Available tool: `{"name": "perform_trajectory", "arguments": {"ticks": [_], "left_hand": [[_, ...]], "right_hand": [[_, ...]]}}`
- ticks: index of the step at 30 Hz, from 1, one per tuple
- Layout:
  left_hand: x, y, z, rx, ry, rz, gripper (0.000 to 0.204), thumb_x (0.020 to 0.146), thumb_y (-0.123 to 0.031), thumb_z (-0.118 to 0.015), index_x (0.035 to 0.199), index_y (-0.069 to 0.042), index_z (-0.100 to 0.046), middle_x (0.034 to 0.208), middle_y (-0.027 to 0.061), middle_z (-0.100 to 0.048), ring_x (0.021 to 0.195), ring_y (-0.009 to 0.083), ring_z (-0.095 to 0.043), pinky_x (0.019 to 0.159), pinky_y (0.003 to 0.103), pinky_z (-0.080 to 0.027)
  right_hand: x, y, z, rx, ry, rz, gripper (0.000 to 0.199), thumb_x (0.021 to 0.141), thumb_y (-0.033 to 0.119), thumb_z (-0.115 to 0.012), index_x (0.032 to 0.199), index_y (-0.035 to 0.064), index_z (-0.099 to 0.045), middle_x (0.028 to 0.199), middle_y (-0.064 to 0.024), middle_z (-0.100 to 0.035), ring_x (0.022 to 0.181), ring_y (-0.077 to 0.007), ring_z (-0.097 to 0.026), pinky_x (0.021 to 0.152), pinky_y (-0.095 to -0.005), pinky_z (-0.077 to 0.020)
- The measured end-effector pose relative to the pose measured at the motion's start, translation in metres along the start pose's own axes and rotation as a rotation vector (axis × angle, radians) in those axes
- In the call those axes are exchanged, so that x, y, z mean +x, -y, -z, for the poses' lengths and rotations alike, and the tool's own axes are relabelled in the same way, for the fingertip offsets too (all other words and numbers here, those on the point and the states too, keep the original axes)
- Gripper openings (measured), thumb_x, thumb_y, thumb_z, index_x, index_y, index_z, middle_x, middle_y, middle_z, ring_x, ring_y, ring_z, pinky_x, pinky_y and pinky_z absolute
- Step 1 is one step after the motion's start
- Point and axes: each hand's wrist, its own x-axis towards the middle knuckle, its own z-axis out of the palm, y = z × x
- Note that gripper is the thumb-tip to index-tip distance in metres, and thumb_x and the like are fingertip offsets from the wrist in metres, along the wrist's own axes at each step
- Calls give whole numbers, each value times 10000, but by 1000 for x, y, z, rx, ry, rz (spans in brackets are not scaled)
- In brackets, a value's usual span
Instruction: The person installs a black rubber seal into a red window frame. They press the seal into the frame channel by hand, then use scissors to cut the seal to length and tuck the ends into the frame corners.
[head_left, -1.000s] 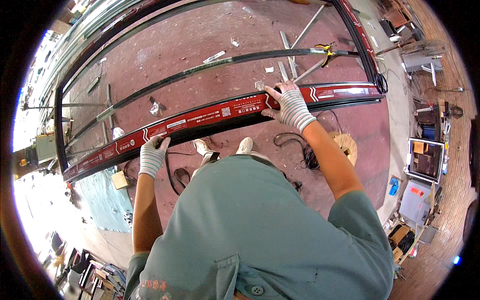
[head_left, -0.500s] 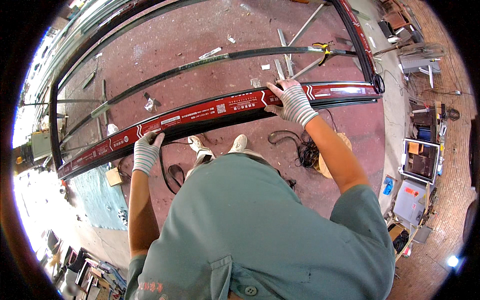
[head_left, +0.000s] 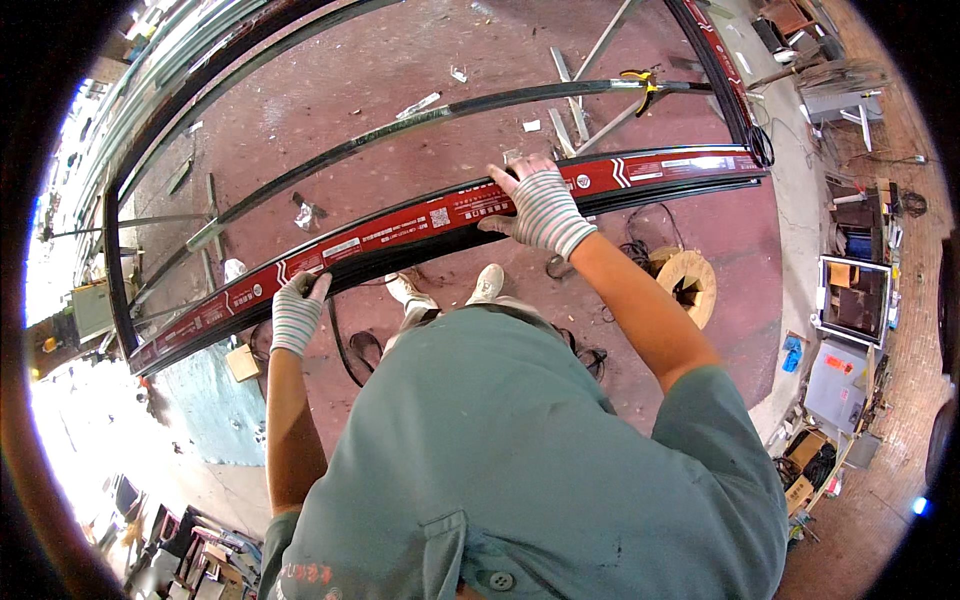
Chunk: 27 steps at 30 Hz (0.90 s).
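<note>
A long metal frame rail (head_left: 362, 240), faced with a red printed film and edged in black, crosses in front of me as the near side of a large rectangular frame. My left hand (head_left: 297, 315), in a striped fingerless-looking glove, is closed on the rail's near edge, left of the middle. Farther right, my right hand (head_left: 543, 208) in a like glove spans the rail's width. Its fingers reach over the far edge and its thumb lies toward the near edge. Yellow-and-black pliers (head_left: 645, 90) hang on the dark middle bar (head_left: 450, 112) beyond.
On the reddish floor lie metal strips (head_left: 568, 95), scraps and black rubber strip (head_left: 345, 350) near my shoes (head_left: 487, 284). A wooden spool (head_left: 690, 285) stands right of my feet. At far right are a grey box (head_left: 836, 385) and assorted tools; a small cardboard piece (head_left: 243, 362) is at left.
My right hand has slid left along the rail. My left hand keeps its place on it. The view has shifted slightly, and more of the spool shows.
</note>
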Motion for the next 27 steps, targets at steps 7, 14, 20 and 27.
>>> {"name": "perform_trajectory", "arguments": {"ticks": [7,14,20,27], "left_hand": [[3,6,0,33,1,13,328,924,-299,-739,923,26,-696,729,47,-660,645,103,-526,617,285,-473],[9,17,-3,80,-17,-48,274,930,-271,-736,912,-1,-691,692,12,-612,535,67,-492,497,257,-413],[1,3,2,128,17,-56,343,922,-307,-736,947,33,-702,780,104,-698,683,134,-573,679,307,-509],[-8,-21,3,207,120,-62,397,955,-367,-682,993,27,-710,703,107,-658,571,153,-552,571,330,-489]], "right_hand": [[-1,0,-2,-19,-45,19,890,804,661,-691,1419,44,-511,1263,-230,-594,1229,-434,-521,1113,-550,-329],[12,30,-4,49,-33,18,931,790,667,-707,1427,21,-500,1301,-222,-585,1228,-409,-526,1118,-522,-346],[12,30,-16,26,-56,23,906,802,675,-679,1412,23,-519,1257,-222,-592,1222,-396,-526,1102,-516,-344],[27,62,-10,70,-42,125,983,765,686,-714,1423,-13,-500,1340,-219,-566,1263,-386,-514,1133,-504,-337]]}}
